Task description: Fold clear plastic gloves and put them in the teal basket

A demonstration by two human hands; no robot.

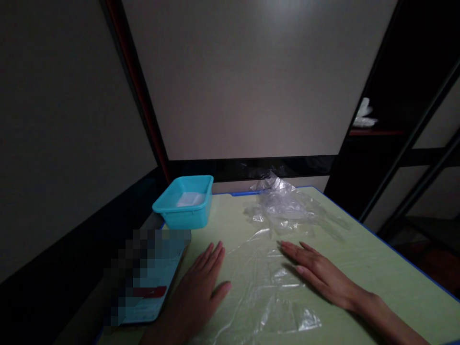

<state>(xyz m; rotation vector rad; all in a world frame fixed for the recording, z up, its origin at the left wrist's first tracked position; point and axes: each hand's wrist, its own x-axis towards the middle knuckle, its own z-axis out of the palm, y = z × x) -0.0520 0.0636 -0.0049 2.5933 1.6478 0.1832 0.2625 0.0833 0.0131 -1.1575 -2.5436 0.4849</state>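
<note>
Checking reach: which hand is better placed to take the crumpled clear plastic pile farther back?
Likely the right hand: it lies nearer the crumpled clear plastic pile than the left hand, and points toward it.

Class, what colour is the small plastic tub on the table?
The tub is turquoise blue, seen best in the head view.

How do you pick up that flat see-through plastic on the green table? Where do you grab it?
Probably pinch the clear plastic sheet at its crinkled near corner, coming from the near right side with the right hand. It lies flat on the green table, so the middle gives nothing to grip; that corner's wrinkles seem raised a little.
</note>
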